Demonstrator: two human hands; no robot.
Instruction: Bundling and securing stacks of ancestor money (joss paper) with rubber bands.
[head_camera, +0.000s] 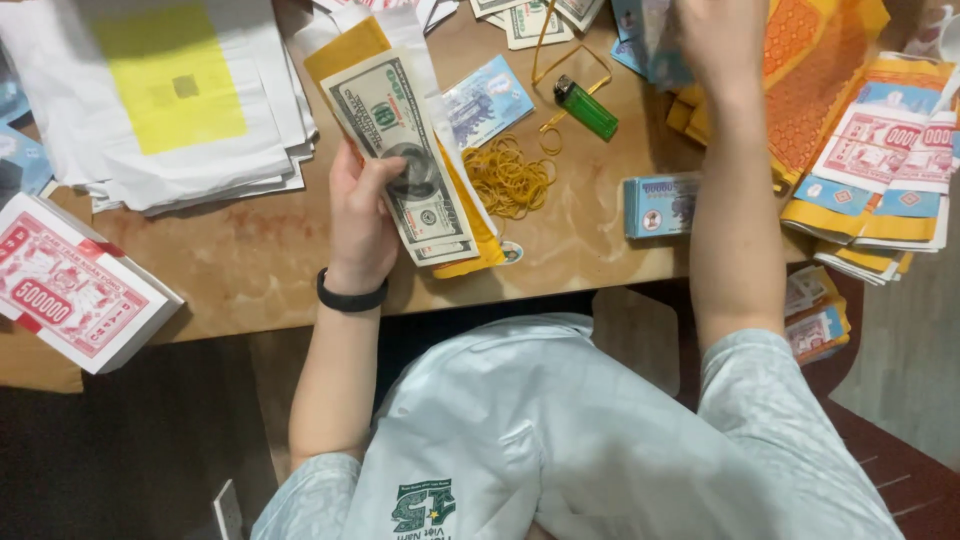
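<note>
Brown table (250, 260), worn, edge toward viewer; dark floor (130, 440) below. White sheets (170, 100) stacked far left. Orange-and-yellow paper stacks (850, 150) at right. Red-printed bundle (70, 285) overhanging left edge. Left hand (362, 215) closed around green notes (405, 150) with yellow paper, above table centre. Right hand (715, 30) raised at top, blurred; grip cannot be told. Blue bundle (660, 205), rubber bands (508, 180), green lighter (587, 108) between hands.
</note>
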